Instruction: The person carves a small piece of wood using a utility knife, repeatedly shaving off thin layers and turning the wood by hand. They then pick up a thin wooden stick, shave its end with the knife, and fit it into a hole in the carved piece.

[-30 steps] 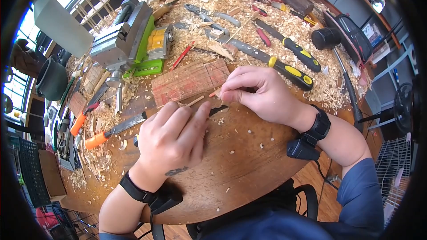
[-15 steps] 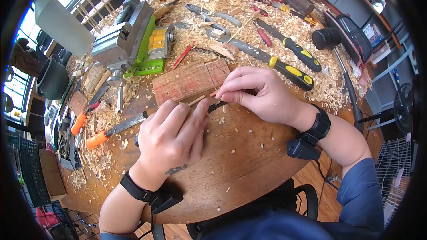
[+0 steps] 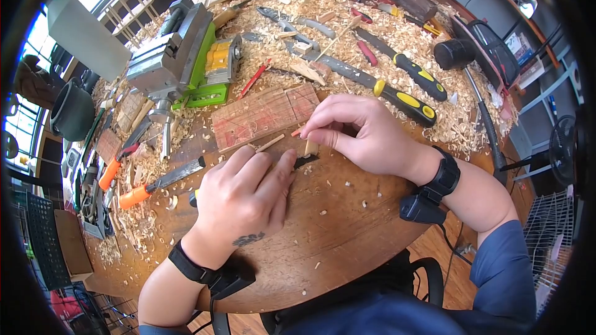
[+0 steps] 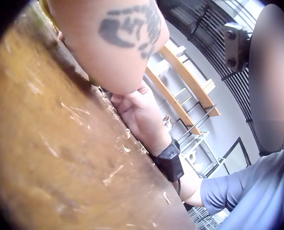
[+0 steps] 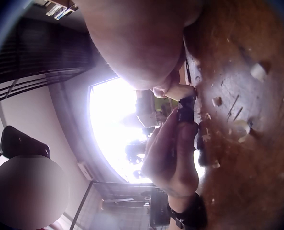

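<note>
Low over the workbench (image 3: 347, 236), my left hand (image 3: 243, 195) grips a dark tool (image 3: 305, 161) whose black end shows past its fingers. A yellow and black end (image 3: 194, 198) sticks out on that hand's other side. My right hand (image 3: 366, 133) pinches a small pale piece of wood (image 3: 311, 147) between thumb and fingers. In the right wrist view that piece (image 5: 180, 91) meets the black end (image 5: 186, 111) of the tool. A reddish tip (image 3: 297, 131) shows at the right fingertips, and a thin pale stick (image 3: 271, 142) lies just beyond the left fingers.
A red-marked board (image 3: 248, 118) lies beyond the hands, near a green and grey vise (image 3: 186, 56). Two yellow and black handled files (image 3: 406, 102) lie among wood shavings (image 3: 459, 111). Orange-handled tools (image 3: 135, 196) are at left, a black mallet (image 3: 455, 54) at right.
My left hand has shifted slightly right and toward me. More of the pale wood under the right fingers shows now. The right hand stays nearly in place.
</note>
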